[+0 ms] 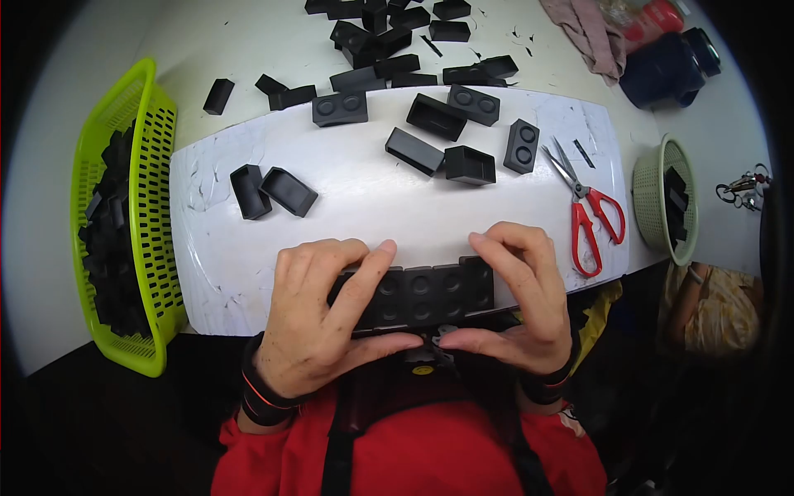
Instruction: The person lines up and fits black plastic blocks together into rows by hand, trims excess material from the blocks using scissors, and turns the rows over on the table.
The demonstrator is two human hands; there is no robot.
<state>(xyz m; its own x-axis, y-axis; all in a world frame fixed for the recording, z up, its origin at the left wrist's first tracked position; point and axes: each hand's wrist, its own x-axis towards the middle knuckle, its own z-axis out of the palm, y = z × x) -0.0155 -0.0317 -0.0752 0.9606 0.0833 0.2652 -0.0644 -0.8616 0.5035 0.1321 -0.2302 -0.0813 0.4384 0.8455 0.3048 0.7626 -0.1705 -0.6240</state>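
Note:
A row of black rubber-like blocks [422, 296] with round bumps lies side by side at the near edge of the white board. My left hand [318, 302] is around the row's left end, its fingers over the top and its thumb along the near side. At the right end, my right hand [525, 302] has its fingers bent over the blocks and its thumb at the near side. Both hands grip the row between them. Beyond them, loose black blocks lie on the board, among them a hollow one [289, 192] and a bumped one [522, 146].
Red-handled scissors [585, 202] lie on the white board [223, 281] at the right. A green basket [161, 273] of black pieces stands left, a pale basket [649, 198] right. More blocks, a dark bottle [666, 70] and a cloth [589, 37] are farther back.

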